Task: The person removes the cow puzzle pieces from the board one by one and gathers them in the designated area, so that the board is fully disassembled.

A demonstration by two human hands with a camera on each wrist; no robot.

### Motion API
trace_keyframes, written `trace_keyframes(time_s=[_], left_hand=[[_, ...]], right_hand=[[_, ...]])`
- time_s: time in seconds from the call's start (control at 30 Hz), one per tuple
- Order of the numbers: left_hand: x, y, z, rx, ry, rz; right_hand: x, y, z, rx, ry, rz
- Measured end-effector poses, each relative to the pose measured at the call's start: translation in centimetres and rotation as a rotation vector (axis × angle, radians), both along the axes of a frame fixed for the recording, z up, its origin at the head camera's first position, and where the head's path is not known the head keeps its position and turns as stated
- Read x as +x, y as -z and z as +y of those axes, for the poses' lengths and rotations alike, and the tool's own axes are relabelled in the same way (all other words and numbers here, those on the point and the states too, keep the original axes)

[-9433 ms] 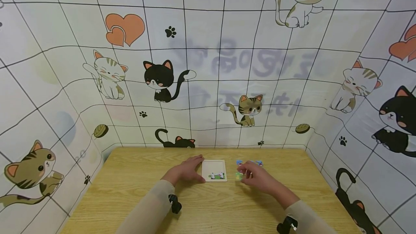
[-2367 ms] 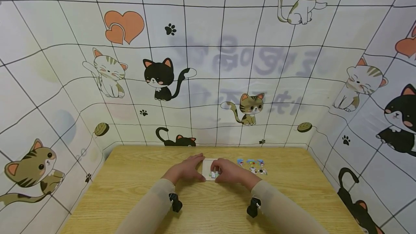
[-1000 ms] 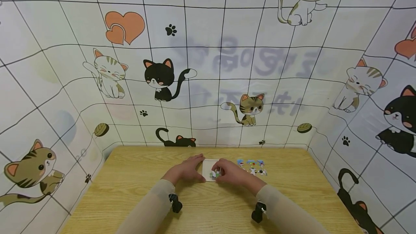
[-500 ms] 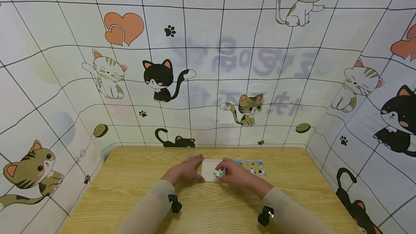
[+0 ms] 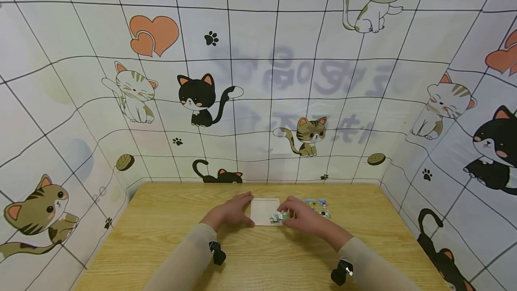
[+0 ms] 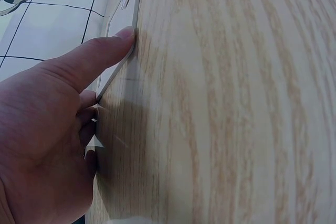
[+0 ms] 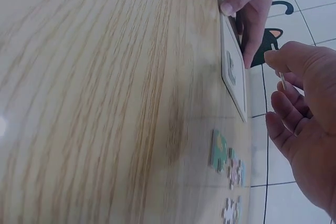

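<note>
My left hand steadies a shallow pale wooden puzzle tray, its thumb at the near left corner and its fingers along the left side. Above the tray's right edge, my right hand pinches a small jigsaw piece between thumb and fingertips, seen thin and edge-on in the right wrist view. A green and white piece shows in the tray's lower right part, right beside the right fingertips. In the left wrist view the thumb lies against the tray's edge.
Several loose jigsaw pieces lie right of the tray, including blue-topped ones and a white and black one; the right hand covers some. A green piece is nearest the tray. Cat-patterned sheeting rises behind the wooden table.
My right hand first went from the loose pieces to the tray with a piece; over the last second it has moved rightward towards the tray's right edge. The left hand has stayed put.
</note>
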State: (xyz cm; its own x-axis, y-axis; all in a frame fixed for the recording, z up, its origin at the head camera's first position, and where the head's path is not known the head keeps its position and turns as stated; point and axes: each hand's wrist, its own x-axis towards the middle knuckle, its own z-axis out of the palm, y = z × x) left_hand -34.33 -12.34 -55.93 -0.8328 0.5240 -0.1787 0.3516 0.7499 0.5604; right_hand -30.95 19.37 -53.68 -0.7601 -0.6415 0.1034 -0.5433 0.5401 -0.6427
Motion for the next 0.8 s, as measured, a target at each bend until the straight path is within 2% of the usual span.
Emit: trace_keyframes(time_s=[0.4, 0.57, 0.8], left_hand=[[-0.3, 0.3, -0.1, -0.005, -0.001, -0.005], [-0.4, 0.5, -0.2, -0.002, 0.006, -0.005], [-0.5, 0.7, -0.3, 0.005, 0.009, -0.009]], right_hand=[[0.6, -0.4, 2.8, -0.020, 0.015, -0.024], [0.7, -0.2, 3.7, -0.008, 0.045, -0.028], [1.2, 0.2, 5.1, -0.049, 0.065, -0.039]])
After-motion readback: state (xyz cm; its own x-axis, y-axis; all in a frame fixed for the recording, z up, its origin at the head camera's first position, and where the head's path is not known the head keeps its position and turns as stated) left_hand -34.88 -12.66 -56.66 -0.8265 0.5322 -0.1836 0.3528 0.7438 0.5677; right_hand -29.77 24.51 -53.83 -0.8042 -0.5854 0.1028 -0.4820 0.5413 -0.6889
